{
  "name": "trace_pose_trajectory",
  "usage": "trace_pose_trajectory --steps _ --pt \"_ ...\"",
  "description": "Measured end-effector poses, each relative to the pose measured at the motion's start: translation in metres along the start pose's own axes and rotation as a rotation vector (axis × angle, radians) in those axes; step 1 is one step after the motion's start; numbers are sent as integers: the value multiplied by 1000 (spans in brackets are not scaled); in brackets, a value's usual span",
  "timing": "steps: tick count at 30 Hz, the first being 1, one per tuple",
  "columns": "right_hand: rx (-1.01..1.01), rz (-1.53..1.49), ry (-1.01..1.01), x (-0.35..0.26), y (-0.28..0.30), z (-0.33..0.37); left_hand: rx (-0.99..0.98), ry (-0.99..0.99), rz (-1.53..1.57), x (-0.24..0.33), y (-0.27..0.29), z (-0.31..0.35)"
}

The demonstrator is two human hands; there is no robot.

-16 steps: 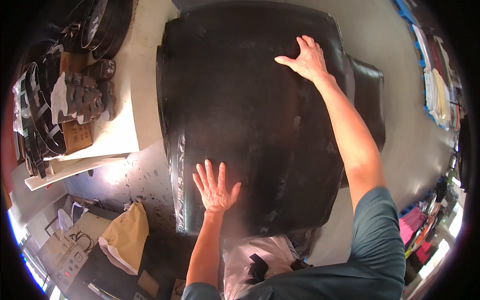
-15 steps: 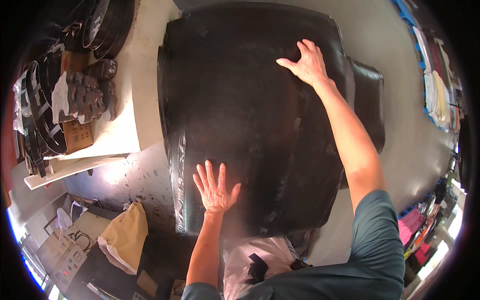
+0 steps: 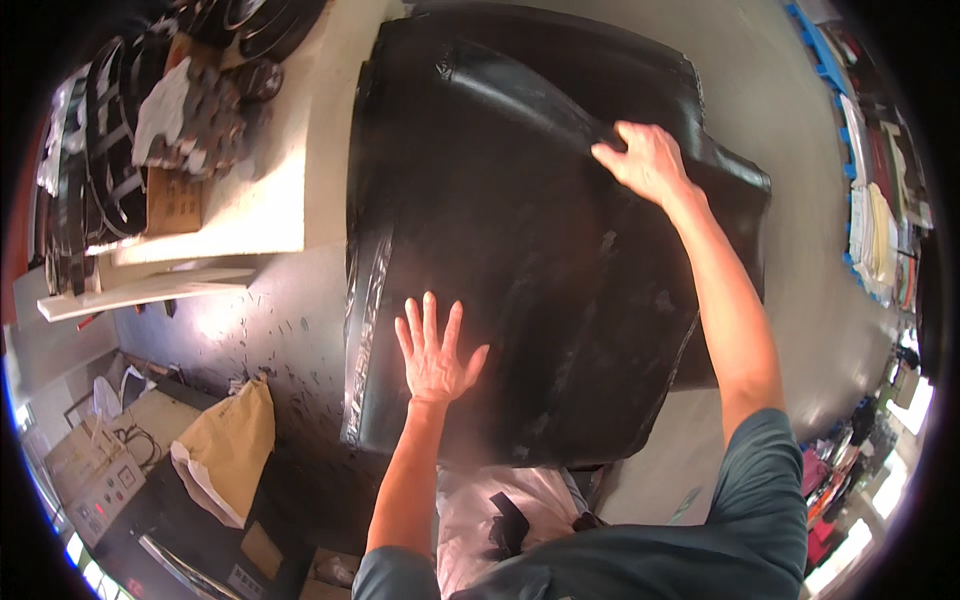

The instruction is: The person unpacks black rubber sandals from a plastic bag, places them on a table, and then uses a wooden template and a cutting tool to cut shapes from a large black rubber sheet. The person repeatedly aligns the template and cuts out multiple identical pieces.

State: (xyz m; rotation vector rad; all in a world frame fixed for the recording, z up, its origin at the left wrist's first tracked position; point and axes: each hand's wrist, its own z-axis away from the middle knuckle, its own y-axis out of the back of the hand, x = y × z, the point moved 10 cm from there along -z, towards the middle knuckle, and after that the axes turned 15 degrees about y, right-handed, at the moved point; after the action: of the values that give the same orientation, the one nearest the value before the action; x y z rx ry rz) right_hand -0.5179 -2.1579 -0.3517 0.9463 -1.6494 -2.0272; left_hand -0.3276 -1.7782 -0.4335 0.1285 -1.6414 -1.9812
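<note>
A large black leather-like sheet (image 3: 500, 240) lies spread in front of me, its surface scuffed with pale marks. My left hand (image 3: 436, 368) rests flat on its near left part, the fingers spread. Farther off on the right, my right hand (image 3: 652, 165) pinches the sheet between thumb and fingers. From that grip a raised fold (image 3: 520, 95) runs up toward the far left. A wrinkled, shiny strip (image 3: 371, 310) follows the left edge of the sheet. Part of the sheet, or another black piece (image 3: 735, 215), sticks out beyond the right side.
To the left, a pale tabletop (image 3: 283, 200) holds a cardboard box (image 3: 172, 203) and black strap-like coils (image 3: 112, 140). Below it stand a control box (image 3: 108, 497) and a tan paper sack (image 3: 232, 450). Stacked folded materials (image 3: 878, 225) line the far right.
My right hand has closed from an open spread and drawn slightly nearer, raising a fold in the sheet. My left hand stays flat on it. The view has shifted somewhat.
</note>
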Motion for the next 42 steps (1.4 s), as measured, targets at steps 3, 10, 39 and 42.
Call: trace_pose_trajectory --steps 3,10,39,42 --pt "-9 10 277 -89 -3 67 58 -26 40 0 3 1" --pt "-426 -315 392 -277 -75 323 -102 -144 -43 -21 -28 45" --pt "849 -1013 719 -774 242 287 219 -319 1296 -242 290 641" --pt "675 -1658 648 -813 214 311 320 -158 1327 -279 289 675"
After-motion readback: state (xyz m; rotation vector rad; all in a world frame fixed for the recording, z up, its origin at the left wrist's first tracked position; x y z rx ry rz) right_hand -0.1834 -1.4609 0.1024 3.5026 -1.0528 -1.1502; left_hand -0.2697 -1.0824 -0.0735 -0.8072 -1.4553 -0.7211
